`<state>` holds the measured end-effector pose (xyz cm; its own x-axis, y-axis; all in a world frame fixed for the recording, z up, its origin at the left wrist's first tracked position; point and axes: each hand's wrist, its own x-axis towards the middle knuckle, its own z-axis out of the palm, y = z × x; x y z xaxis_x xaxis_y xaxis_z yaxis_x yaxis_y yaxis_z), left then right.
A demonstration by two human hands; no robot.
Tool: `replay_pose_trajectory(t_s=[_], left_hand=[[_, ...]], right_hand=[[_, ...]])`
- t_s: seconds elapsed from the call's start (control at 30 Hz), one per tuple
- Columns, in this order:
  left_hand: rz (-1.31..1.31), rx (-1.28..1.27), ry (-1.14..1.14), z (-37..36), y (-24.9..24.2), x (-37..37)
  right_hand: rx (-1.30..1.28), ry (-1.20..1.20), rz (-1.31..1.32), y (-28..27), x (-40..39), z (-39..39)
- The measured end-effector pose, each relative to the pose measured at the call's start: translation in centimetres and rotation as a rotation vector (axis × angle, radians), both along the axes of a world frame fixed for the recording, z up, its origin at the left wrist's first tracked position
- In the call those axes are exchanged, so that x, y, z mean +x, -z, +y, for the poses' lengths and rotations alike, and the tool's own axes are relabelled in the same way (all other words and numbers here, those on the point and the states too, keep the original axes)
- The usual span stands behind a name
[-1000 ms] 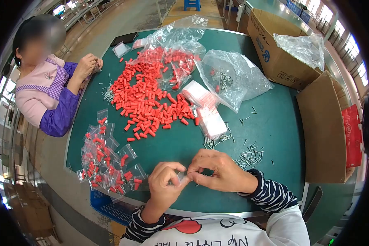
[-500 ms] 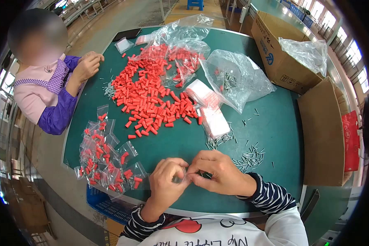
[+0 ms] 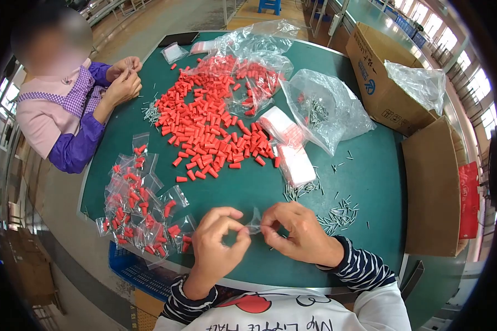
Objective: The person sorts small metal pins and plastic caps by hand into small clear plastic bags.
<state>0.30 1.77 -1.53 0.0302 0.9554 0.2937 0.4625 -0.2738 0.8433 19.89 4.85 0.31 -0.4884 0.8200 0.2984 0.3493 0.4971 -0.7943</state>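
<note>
A small clear zip bag (image 3: pixel 253 223) is stretched between my two hands above the near part of the table. My right hand (image 3: pixel 298 231) pinches its right side between thumb and fingers. On the other side, my left hand (image 3: pixel 218 237) is curled, with thumb and forefinger closed at the bag's left edge. The bag looks see-through, and I cannot make out anything inside it. Left of my left hand lies a pile of filled zip bags (image 3: pixel 143 207), each with red plastic pieces and screws. Loose screws (image 3: pixel 339 215) lie beyond my right hand.
Red tapered plastic pieces (image 3: pixel 210 121) heap across the green table (image 3: pixel 364 165). Stacked unused bags (image 3: pixel 297 164) lie near a large clear bag (image 3: pixel 328 110) containing screws. Cardboard boxes (image 3: pixel 433 187) line the right edge. A co-worker's hands (image 3: pixel 125 80) are at the left edge.
My hands have drawn slightly apart, and more of the clear bag shows between them. The co-worker's hands have also shifted. The whole view has moved a little.
</note>
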Motion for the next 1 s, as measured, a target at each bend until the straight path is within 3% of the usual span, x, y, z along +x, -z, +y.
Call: replay_pose_trajectory(t_s=[0.2, 0.3, 0.4, 0.5, 0.8, 0.9, 1.0], left_hand=[[-0.128, -0.059, 0.076, 0.4, -0.2, -1.3], [-0.055, -0.065, 0.165, 0.7, -2.5, -0.8], [0.027, 0.04, 0.219, 1.2, -0.6, -1.0], [0.009, -0.016, 0.282, 1.2, -0.4, -1.7], [-0.312, -0.114, 0.408, 1.3, 0.7, -1.3], [-0.321, -0.115, 0.38, 1.1, 0.8, -1.0], [-0.264, -0.109, 0.334, 0.9, 1.0, -0.8]], right_hand=[[-0.097, 0.042, 0.022, -0.7, -0.4, 0.2], [-0.154, -0.018, 0.038, -0.9, -0.2, 0.5], [-0.147, -0.085, 0.009, -1.9, -0.3, 0.7], [-0.181, -0.085, 0.07, -2.0, -0.3, 0.7], [-0.347, -0.167, 0.06, -2.9, 0.8, 0.6], [-0.24, -0.109, 0.031, -3.3, 2.2, 0.9], [0.013, -0.164, -0.279, -2.7, 5.2, 1.2]])
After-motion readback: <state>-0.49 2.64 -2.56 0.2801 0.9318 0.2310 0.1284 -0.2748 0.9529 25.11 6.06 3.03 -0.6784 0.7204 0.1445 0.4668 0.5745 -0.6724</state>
